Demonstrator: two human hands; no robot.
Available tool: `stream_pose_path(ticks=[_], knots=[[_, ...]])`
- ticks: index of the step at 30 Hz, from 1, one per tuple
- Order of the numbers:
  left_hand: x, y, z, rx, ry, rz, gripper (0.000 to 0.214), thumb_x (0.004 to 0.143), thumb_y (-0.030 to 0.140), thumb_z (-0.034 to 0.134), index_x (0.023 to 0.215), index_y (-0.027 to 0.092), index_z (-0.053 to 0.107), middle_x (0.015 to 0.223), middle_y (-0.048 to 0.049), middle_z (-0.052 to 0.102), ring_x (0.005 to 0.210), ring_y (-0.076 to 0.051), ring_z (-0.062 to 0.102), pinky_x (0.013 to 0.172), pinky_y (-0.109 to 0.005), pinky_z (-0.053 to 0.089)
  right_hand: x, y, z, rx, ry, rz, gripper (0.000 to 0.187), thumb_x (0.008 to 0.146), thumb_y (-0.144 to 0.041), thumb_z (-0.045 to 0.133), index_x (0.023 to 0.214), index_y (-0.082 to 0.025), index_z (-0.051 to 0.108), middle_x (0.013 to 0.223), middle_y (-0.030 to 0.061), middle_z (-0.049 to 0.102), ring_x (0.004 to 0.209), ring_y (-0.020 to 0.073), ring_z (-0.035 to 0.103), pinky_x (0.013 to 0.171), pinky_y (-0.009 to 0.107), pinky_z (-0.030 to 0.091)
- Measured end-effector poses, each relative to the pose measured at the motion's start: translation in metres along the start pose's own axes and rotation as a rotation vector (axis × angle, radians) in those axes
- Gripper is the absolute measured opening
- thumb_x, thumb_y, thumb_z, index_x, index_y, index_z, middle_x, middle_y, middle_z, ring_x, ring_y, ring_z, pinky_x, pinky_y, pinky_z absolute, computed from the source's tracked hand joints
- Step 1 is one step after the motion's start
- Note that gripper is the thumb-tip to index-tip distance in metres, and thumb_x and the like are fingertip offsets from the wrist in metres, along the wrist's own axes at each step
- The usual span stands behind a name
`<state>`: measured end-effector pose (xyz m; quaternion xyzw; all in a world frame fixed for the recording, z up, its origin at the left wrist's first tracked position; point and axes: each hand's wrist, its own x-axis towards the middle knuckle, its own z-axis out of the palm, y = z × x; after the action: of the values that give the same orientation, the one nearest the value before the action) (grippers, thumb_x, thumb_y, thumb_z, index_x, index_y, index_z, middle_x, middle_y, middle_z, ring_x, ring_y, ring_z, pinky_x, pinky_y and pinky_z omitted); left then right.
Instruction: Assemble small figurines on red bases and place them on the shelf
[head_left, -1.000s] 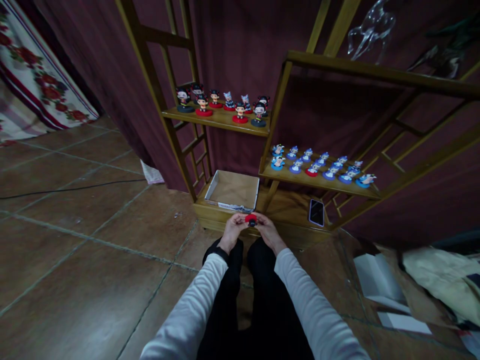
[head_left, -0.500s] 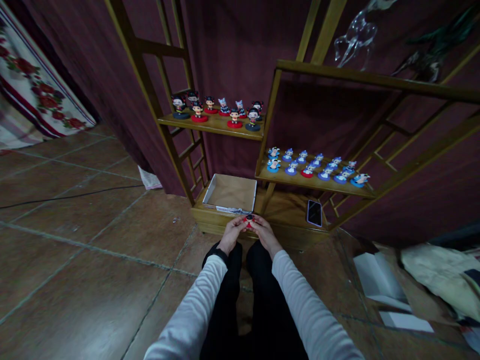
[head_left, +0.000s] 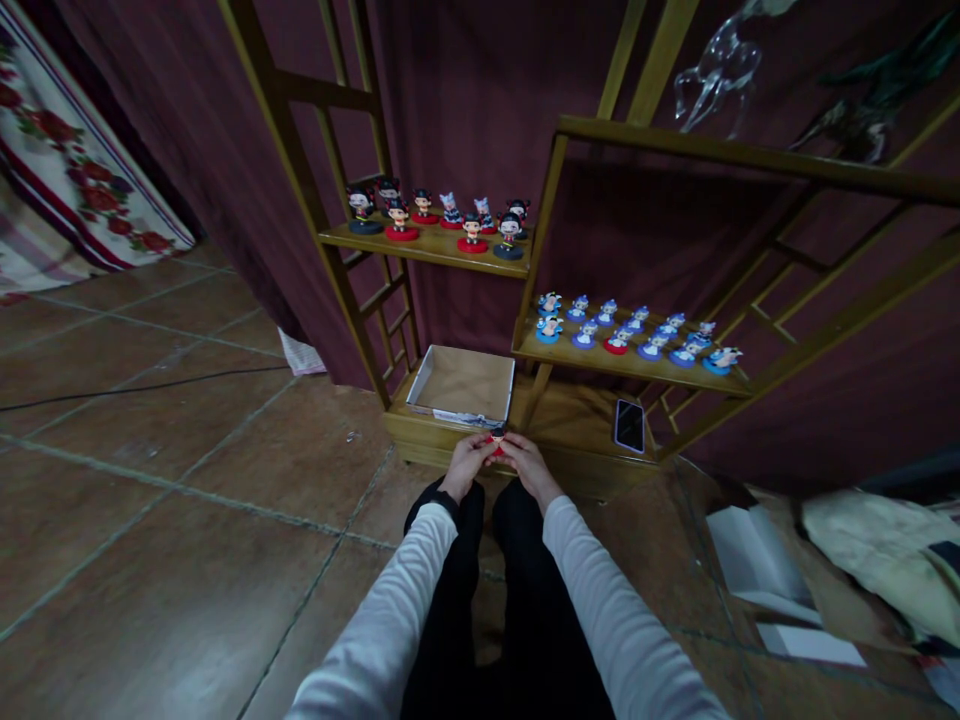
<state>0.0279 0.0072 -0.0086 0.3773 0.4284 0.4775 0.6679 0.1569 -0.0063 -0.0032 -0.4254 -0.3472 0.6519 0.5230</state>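
A small figurine (head_left: 497,436) with dark hair and a red base is held between both hands, just in front of the low shelf. My left hand (head_left: 466,464) pinches it from the left, and my right hand (head_left: 528,464) closes on its right side. Fingers cover much of its lower part. Right behind the hands lies a shallow cardboard box (head_left: 465,380) with white walls and a bare brown bottom. Similar dark-haired figurines (head_left: 472,232) on red or black bases stand on the upper left shelf (head_left: 427,250).
Several blue and purple figurines (head_left: 652,343) stand on the right shelf (head_left: 637,370). A phone (head_left: 628,426) lies on the bottom board. Above are a clear glass animal (head_left: 720,75) and a dark green statue (head_left: 862,110). White box pieces (head_left: 761,565) and cloth (head_left: 885,560) lie on the floor at right.
The view has shifted very slightly. Both hands keep the figurine in almost the same spot, and its head appears turned or tipped a little.
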Motion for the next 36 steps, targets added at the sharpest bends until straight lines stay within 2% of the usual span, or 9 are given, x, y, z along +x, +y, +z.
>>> stream_pose_path(ticks=[8,13,26,32,36], knots=[[0.0006,-0.0029,0.0028,0.012,0.061,0.058,0.038,0.052,0.030,0.078,0.083,0.011,0.065,0.058,0.0012,0.059,0.046,-0.007,0.049,0.047,-0.018,0.037,0.0023,0.0012,0.0012,-0.003,-0.015,-0.001,0.037,0.057,-0.037,0.075,0.088,-0.018,0.064,0.087,0.0036,0.068,0.074,0.0152,0.063,0.073,0.032,0.050],[-0.0005,-0.0033,0.0038,0.017,0.077,0.073,0.037,0.056,0.029,0.076,0.086,0.013,0.064,0.061,0.0013,0.060,0.048,-0.007,0.050,0.049,-0.019,0.039,0.0052,0.0035,-0.0014,0.007,-0.021,0.003,0.037,0.057,-0.036,0.075,0.088,-0.019,0.064,0.088,0.0033,0.067,0.074,0.0147,0.062,0.074,0.033,0.050],[-0.0013,-0.0003,0.0029,0.032,0.038,0.040,0.031,0.058,0.030,0.074,0.082,0.011,0.065,0.063,-0.0017,0.063,0.048,-0.008,0.052,0.047,-0.020,0.036,0.0088,0.0078,-0.0058,0.011,-0.045,0.012,0.035,0.058,-0.038,0.076,0.085,-0.017,0.065,0.079,0.0029,0.067,0.064,0.0143,0.062,0.072,0.035,0.051],[-0.0020,-0.0018,0.0026,0.048,0.049,0.069,0.034,0.059,0.032,0.074,0.084,0.011,0.064,0.062,-0.0003,0.061,0.047,-0.008,0.051,0.047,-0.020,0.036,0.0076,0.0066,-0.0055,0.022,-0.068,0.008,0.032,0.057,-0.036,0.077,0.079,-0.017,0.065,0.077,0.0022,0.067,0.065,0.0145,0.062,0.071,0.034,0.051],[-0.0047,0.0010,0.0034,0.036,0.046,0.108,0.041,0.060,0.032,0.073,0.094,0.012,0.061,0.061,0.0018,0.060,0.050,-0.008,0.052,0.052,-0.020,0.039,0.0062,0.0047,-0.0052,0.051,-0.023,-0.032,0.037,0.055,-0.029,0.077,0.089,-0.021,0.065,0.088,0.0015,0.068,0.074,0.0151,0.062,0.074,0.032,0.050]])
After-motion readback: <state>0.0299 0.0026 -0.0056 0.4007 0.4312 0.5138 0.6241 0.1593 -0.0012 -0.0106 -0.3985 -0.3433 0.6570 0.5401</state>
